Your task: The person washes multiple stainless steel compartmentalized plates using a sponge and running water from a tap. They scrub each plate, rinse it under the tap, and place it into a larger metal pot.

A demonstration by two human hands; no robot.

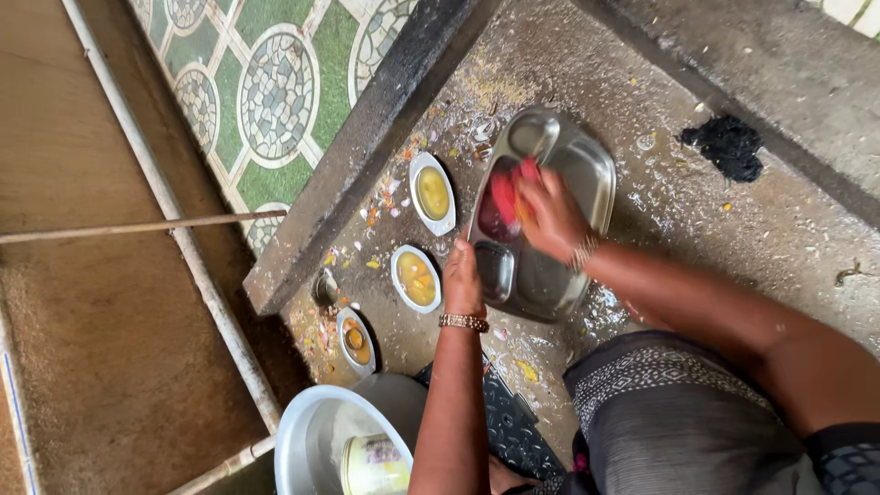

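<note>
Steel tray (587, 174) lies on the wet concrete floor (779, 229) | left hand (461, 280) is closed on its near rim, steadying | right hand (550, 215) is clamped on a red scrubber (502, 197) in a tray compartment | best scrubbed in firm small circles, rim pinned flat | three small bowls (431, 192) just beside.

The single head-worn camera looks steeply down from close above onto the wet concrete floor (733, 220).

A steel compartment tray (587, 174) lies flat on the wet, scrap-strewn concrete floor (788, 229), its sections dull and soapy. A red and yellow scrub pad (507, 192) rests crumpled in one compartment near the tray's left edge, pressed against the metal.
</note>
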